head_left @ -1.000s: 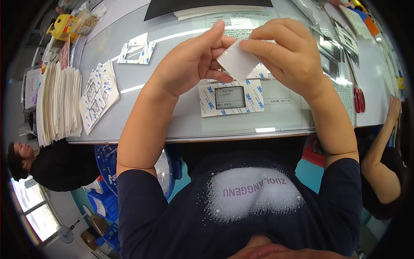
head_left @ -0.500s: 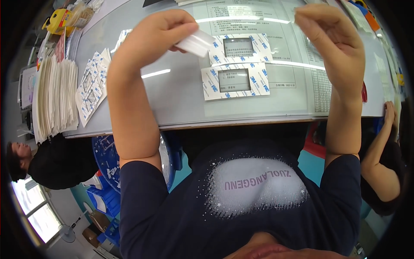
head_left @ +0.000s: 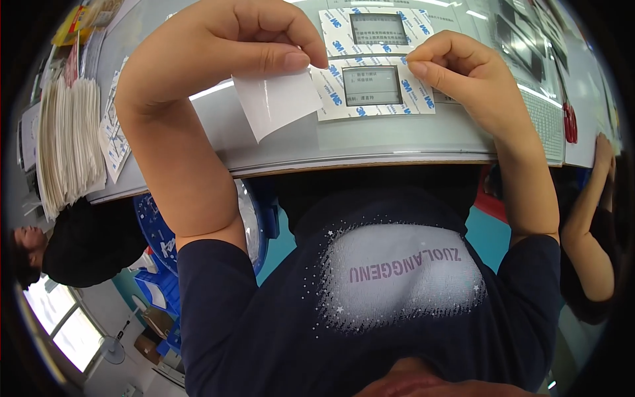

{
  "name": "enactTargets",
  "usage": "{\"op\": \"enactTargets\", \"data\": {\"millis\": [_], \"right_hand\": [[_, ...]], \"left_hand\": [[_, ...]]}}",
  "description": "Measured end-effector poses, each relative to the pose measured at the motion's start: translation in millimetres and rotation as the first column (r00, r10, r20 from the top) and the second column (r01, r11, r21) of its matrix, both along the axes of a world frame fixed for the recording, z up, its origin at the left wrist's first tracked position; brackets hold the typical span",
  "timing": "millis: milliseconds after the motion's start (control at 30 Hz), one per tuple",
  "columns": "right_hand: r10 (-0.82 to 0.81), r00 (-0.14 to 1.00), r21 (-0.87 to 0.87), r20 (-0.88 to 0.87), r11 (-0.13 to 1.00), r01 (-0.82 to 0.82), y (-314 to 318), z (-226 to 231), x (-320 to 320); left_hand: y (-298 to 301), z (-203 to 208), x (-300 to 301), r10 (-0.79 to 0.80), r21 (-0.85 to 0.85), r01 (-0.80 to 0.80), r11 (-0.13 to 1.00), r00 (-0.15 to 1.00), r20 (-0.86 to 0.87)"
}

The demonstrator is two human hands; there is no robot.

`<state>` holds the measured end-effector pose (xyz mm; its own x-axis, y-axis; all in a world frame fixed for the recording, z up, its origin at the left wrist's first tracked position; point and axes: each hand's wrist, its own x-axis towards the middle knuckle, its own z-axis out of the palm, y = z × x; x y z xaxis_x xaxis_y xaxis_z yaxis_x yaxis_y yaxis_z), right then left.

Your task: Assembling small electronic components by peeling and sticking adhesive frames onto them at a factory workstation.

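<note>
My left hand (head_left: 248, 43) pinches a thin white sheet (head_left: 274, 106) between thumb and fingers. The sheet hangs down, its right edge close to the near adhesive frame. This near frame (head_left: 331, 92) is a white rectangle with blue print and a dark-edged rectangular window, lying on the table. Just beyond it lies a similar far adhesive frame (head_left: 338, 33). Over the near frame's upper right corner, my right hand (head_left: 469, 76) has its thumb and index finger pressed together. Whether they grip the corner or some small thing is hidden.
A tall row of white sheets (head_left: 69, 142) stands at the table's left, beside more blue-printed pieces (head_left: 116, 132). Red-handled scissors (head_left: 569, 123) lie to the right. Printed papers lie across the table (head_left: 383, 142). Other people sit at both sides.
Both hands have come nearer to me, the right one moving left and down onto the near frame. The white sheet now hangs downward beside that frame. My head view has shifted slightly.
</note>
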<state>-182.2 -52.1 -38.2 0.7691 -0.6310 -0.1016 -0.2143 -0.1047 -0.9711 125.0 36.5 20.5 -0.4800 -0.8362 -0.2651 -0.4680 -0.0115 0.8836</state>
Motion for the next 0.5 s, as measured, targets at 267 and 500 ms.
{"op": "enactTargets", "data": {"millis": [267, 500], "right_hand": [[0.022, 0.999, -0.046, -0.037, 0.999, -0.024, -0.6, -1.2, 2.1], [0.019, 0.996, -0.119, -0.083, 0.992, -0.029, -0.1, -2.5, 4.2]], "left_hand": [[0.0, 0.3, -5.7, 0.008, 0.064, -0.008, 0.998, 1.000, -0.009], [-1.0, -0.8, -8.0, -0.029, 0.020, 0.030, 0.999, 0.999, -0.029]]}}
